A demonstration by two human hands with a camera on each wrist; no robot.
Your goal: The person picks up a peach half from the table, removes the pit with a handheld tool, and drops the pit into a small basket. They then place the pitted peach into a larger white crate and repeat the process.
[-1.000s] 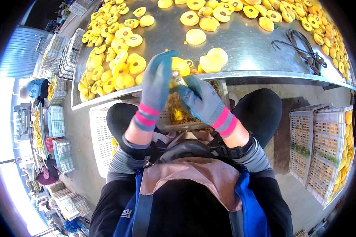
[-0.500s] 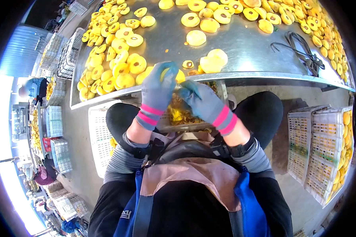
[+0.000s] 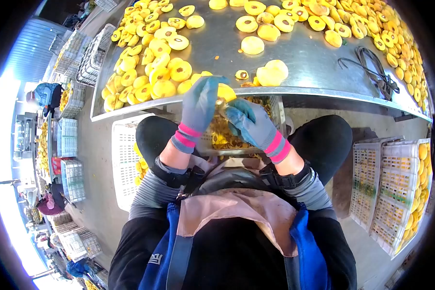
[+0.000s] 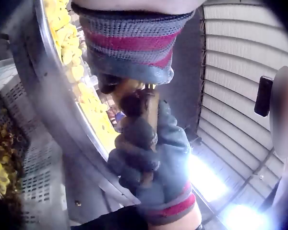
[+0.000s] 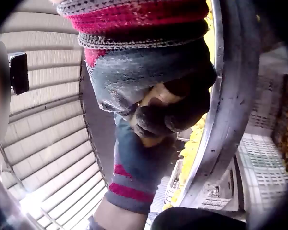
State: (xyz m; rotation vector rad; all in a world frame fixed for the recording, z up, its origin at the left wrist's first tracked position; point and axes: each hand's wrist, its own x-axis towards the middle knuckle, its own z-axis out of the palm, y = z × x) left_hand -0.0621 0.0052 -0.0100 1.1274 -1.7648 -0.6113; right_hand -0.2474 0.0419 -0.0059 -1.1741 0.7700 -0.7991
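Note:
My gloved left hand [image 3: 198, 105] holds a yellow peach half [image 3: 226, 92] by the table's front edge. Close beside it on the right, my gloved right hand [image 3: 254, 124] curls its fingers round a wooden-handled tool [image 4: 150, 115], whose thin metal end points at the left hand in the left wrist view. In the right wrist view, part of the pale wooden handle [image 5: 164, 94] shows between dark, wet glove fingers. The left palm and most of the peach half are hidden by the gloves. Below both hands stands a crate of peach scraps [image 3: 221, 140].
Many peach halves [image 3: 162, 72] are heaped on the metal table [image 3: 304, 67], mostly left and far right. A dark coiled cord [image 3: 379, 77] lies near its right front edge. White crates [image 3: 124, 164] stand at the left knee, and fruit-filled crates [image 3: 389, 188] on the right.
Since a second ago, the left hand has come down toward the table's front edge with the peach half. The right hand stays close by with the tool. The head view has shifted slightly.

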